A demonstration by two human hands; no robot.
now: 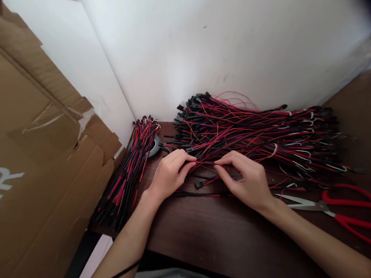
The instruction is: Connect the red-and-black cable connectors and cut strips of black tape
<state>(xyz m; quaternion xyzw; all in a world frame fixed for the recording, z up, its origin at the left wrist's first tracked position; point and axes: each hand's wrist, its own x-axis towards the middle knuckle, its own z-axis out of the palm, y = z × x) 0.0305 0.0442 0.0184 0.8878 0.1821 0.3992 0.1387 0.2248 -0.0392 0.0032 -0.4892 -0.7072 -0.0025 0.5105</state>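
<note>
In the head view a thin red wire [205,162] runs between my hands at the front of a large pile of wire harnesses [236,130]. My left hand [172,172] pinches the wire between thumb and forefinger. On its other side my right hand [246,179] also has thumb and forefinger closed on it. Just below the fingers lies a black connector [198,184] with red and dark leads. A black-sleeved cable [193,193] stretches across the table under both hands.
Open scissors [319,206] with red handles lie by my right forearm. At left, a second wire bundle [124,182] leans beside a grey tape roll [155,147]. A cardboard box [39,159] stands far left. A white wall [178,41] rises behind the brown table [192,228].
</note>
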